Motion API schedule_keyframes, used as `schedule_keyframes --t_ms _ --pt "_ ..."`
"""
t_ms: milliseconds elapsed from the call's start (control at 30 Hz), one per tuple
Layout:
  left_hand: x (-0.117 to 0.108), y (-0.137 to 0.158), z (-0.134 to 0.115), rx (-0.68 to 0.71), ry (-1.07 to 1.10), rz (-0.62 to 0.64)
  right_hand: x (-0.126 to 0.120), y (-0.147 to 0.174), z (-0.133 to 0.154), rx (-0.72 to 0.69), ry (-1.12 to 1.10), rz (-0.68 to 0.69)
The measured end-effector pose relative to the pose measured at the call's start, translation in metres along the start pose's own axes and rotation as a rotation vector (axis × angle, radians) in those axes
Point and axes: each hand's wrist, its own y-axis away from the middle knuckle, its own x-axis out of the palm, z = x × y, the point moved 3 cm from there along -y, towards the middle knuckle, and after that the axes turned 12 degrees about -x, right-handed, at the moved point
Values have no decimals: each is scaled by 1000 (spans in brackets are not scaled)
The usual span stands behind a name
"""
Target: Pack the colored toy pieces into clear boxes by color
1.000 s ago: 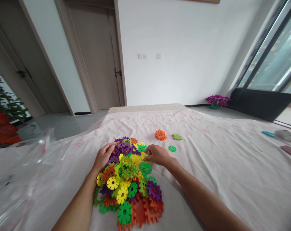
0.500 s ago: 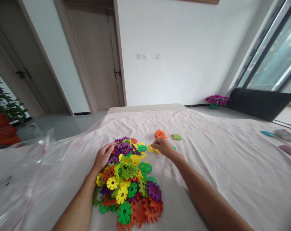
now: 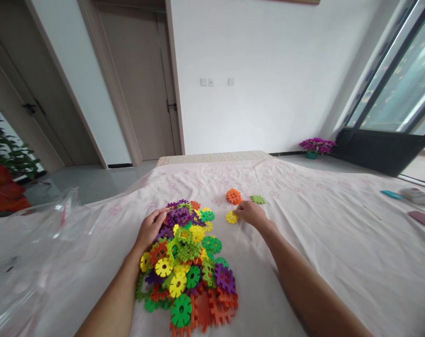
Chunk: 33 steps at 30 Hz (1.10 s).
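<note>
A heaped pile of plastic building pieces (image 3: 187,250), made of notched discs and square lattice pieces in purple, green, yellow and orange, lies on the cloth in front of me. My left hand (image 3: 152,229) rests against the pile's far left side, fingers stretched out and touching the purple pieces. To the right of the pile, my right hand (image 3: 252,213) is closed, its fingertips pinching the right edge of a yellow notched disc (image 3: 231,217). Just beyond are an orange round piece (image 3: 233,196) and a light green square piece (image 3: 258,200).
A pale flowered cloth (image 3: 325,234) covers the surface. Clear plastic wrapping (image 3: 47,252) lies at the left. On the far right are a blue item (image 3: 391,194), a whitish pack (image 3: 416,196) and a dark red flat item (image 3: 423,218).
My right hand has moved right, and the yellow disc at its fingertips now appears farther right. My left hand stays against the pile.
</note>
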Motion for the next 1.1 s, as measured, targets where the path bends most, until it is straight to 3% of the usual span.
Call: schedule_keyframes --t_ms 200,400,533,767,1100 --pt "0 1 -2 -12 -1 2 -2 5 18 -23 65 -61" --pt "1 1 -2 -10 7 0 14 17 64 -443 73 -135" --pt "0 1 -3 -15 -5 1 30 21 79 -577 129 -141" --pt "0 1 -3 2 -14 -2 42 11 81 -588 106 -132" --pt "0 1 -3 -7 -1 5 30 4 69 -448 -240 -235"
